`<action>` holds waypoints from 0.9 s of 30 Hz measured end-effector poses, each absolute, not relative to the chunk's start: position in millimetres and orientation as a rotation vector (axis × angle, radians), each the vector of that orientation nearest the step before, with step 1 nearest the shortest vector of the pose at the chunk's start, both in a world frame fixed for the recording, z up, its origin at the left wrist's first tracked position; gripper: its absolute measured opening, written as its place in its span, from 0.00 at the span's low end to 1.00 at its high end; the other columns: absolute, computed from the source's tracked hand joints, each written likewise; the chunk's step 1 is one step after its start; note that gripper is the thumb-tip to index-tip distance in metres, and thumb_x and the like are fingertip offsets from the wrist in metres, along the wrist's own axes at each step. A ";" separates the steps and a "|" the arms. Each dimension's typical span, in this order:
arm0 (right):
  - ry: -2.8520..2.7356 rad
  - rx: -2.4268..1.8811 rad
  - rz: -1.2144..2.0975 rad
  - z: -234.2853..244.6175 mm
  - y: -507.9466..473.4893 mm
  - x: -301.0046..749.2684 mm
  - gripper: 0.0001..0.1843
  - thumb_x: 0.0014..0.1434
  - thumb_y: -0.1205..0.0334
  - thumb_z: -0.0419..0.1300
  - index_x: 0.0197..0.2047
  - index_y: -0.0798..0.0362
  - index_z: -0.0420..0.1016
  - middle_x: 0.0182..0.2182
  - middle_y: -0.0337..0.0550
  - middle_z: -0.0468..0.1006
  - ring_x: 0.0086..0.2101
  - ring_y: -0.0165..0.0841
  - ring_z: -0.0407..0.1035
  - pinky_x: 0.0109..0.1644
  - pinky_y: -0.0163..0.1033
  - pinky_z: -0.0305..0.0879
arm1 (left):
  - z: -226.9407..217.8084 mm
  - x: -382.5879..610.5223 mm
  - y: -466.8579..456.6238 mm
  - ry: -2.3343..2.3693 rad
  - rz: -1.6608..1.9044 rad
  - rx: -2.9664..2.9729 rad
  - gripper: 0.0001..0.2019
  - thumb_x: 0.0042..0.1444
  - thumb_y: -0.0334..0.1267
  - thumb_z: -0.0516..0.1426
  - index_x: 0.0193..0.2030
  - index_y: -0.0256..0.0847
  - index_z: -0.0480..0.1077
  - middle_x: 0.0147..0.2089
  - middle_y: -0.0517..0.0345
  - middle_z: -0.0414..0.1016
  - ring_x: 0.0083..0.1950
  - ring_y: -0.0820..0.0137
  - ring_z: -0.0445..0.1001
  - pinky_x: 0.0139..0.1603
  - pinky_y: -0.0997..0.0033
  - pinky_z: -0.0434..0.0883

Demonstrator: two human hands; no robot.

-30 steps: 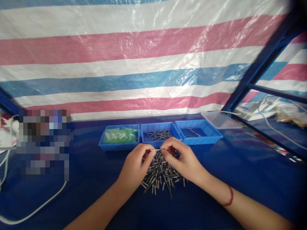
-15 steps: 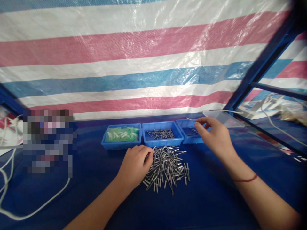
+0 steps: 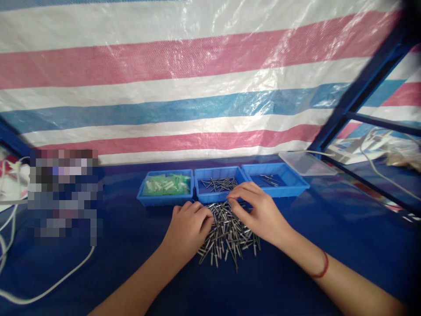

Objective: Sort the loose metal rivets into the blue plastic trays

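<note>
Flanking one pin pile (image 3: pixel 226 237), left hand (image 3: pixel 189 226) and right hand (image 3: pixel 259 210) curl fingers, pinch unclear; three blue trays (image 3: pixel 210 195) behind.

Both hands (image 3: pixel 189 226) at a rivet pile (image 3: pixel 228 237), blue bins (image 3: pixel 210 197) just beyond.

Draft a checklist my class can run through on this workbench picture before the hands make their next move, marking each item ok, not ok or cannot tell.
1. Left tray, middle tray and right tray upright in a row: ok.
2. Metal pins present in the right tray: ok, only a few.
3. Green packets inside the left tray: ok.
4. Loose pile of pins fully visible: not ok, the hands cover parts.
5. Left hand at the pile's left side: ok.
6. Right hand gripping a pin: cannot tell, fingertip detail is too small.
</note>
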State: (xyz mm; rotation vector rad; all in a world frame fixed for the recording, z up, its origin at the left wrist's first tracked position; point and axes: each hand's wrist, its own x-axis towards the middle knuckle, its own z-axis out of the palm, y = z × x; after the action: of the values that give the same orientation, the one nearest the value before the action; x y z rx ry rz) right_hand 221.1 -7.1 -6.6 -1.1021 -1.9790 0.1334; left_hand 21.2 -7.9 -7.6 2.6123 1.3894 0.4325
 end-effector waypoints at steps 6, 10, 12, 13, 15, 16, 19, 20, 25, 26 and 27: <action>-2.168 -0.992 0.261 -10.6 -10.2 213.6 0.06 0.61 0.64 0.55 0.38 0.51 0.74 0.34 0.43 0.76 0.36 0.35 0.69 0.42 0.44 0.64 | -7.9 21.1 -6.3 1.286 0.609 2.536 0.09 0.66 0.38 0.49 0.43 0.46 0.71 0.42 0.62 0.76 0.45 0.66 0.70 0.45 0.64 0.59; -2.185 -0.945 0.335 -10.7 -11.0 214.1 0.08 0.63 0.66 0.53 0.39 0.52 0.73 0.35 0.44 0.76 0.36 0.34 0.69 0.43 0.44 0.64 | -6.3 21.0 -4.2 1.200 0.757 2.411 0.06 0.63 0.36 0.54 0.39 0.46 0.72 0.40 0.63 0.77 0.44 0.68 0.72 0.46 0.66 0.61; -2.179 -0.932 0.372 -10.3 -12.0 213.7 0.07 0.62 0.66 0.53 0.38 0.52 0.73 0.35 0.44 0.76 0.37 0.34 0.69 0.42 0.44 0.64 | -6.5 22.1 -4.4 1.177 0.851 2.311 0.03 0.59 0.36 0.58 0.38 0.45 0.73 0.38 0.63 0.77 0.41 0.69 0.73 0.45 0.68 0.63; -2.176 -0.927 0.394 -10.2 -12.6 213.3 0.07 0.62 0.66 0.54 0.38 0.52 0.73 0.35 0.44 0.75 0.37 0.34 0.69 0.42 0.43 0.65 | -7.0 22.7 -4.7 1.161 0.896 2.253 0.02 0.58 0.36 0.59 0.38 0.44 0.73 0.37 0.63 0.77 0.40 0.70 0.74 0.44 0.70 0.64; -2.161 -0.928 0.443 -10.2 -13.8 212.1 0.07 0.62 0.67 0.54 0.38 0.52 0.73 0.34 0.44 0.75 0.37 0.34 0.68 0.41 0.42 0.65 | -8.9 23.7 -5.1 1.120 0.977 2.121 0.04 0.56 0.36 0.60 0.39 0.43 0.72 0.36 0.63 0.76 0.38 0.71 0.74 0.42 0.73 0.67; -2.149 -0.933 0.466 -10.4 -14.2 211.5 0.07 0.62 0.67 0.54 0.38 0.52 0.73 0.34 0.44 0.75 0.37 0.34 0.68 0.41 0.42 0.65 | -9.9 24.0 -5.1 1.101 1.010 2.055 0.05 0.55 0.36 0.61 0.40 0.43 0.71 0.37 0.63 0.76 0.38 0.71 0.74 0.42 0.74 0.67; -2.102 -0.954 0.508 -11.3 -14.9 210.1 0.06 0.61 0.67 0.54 0.37 0.51 0.72 0.33 0.43 0.74 0.36 0.34 0.68 0.40 0.41 0.65 | -12.5 23.9 -4.0 1.092 1.058 1.916 0.05 0.56 0.36 0.59 0.39 0.42 0.71 0.36 0.62 0.76 0.37 0.72 0.74 0.41 0.74 0.68; -2.089 -0.957 0.515 -11.7 -14.9 209.9 0.05 0.61 0.67 0.54 0.36 0.51 0.72 0.32 0.43 0.74 0.36 0.33 0.68 0.40 0.41 0.65 | -13.1 23.7 -3.4 1.101 1.055 1.896 0.04 0.57 0.36 0.59 0.38 0.41 0.71 0.36 0.61 0.76 0.37 0.72 0.74 0.40 0.74 0.68; -2.067 -0.962 0.547 -13.1 -14.4 208.9 0.05 0.61 0.67 0.55 0.36 0.52 0.72 0.32 0.43 0.74 0.35 0.33 0.68 0.39 0.41 0.65 | -14.4 23.0 -1.7 1.101 1.026 1.857 0.05 0.58 0.39 0.57 0.36 0.40 0.72 0.33 0.61 0.75 0.35 0.71 0.72 0.38 0.74 0.67; -2.065 -0.957 0.557 -13.3 -14.3 208.7 0.05 0.61 0.67 0.55 0.36 0.52 0.72 0.33 0.43 0.75 0.35 0.33 0.68 0.40 0.41 0.65 | -14.5 23.1 -1.7 1.096 1.022 1.856 0.06 0.58 0.39 0.56 0.36 0.40 0.72 0.33 0.61 0.75 0.35 0.71 0.72 0.38 0.74 0.67; -2.062 -0.953 0.569 -13.5 -14.1 208.6 0.06 0.61 0.67 0.54 0.36 0.52 0.72 0.33 0.43 0.75 0.36 0.33 0.68 0.40 0.41 0.65 | -14.5 23.2 -1.8 1.091 1.018 1.857 0.06 0.59 0.38 0.56 0.36 0.40 0.72 0.34 0.61 0.75 0.35 0.71 0.72 0.38 0.75 0.67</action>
State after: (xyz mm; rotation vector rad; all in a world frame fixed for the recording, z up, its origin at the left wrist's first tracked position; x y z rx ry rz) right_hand 208.6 -14.1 -13.5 -0.9528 -2.0619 0.5686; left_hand 23.2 -1.8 -14.5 1.8571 1.0915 1.0181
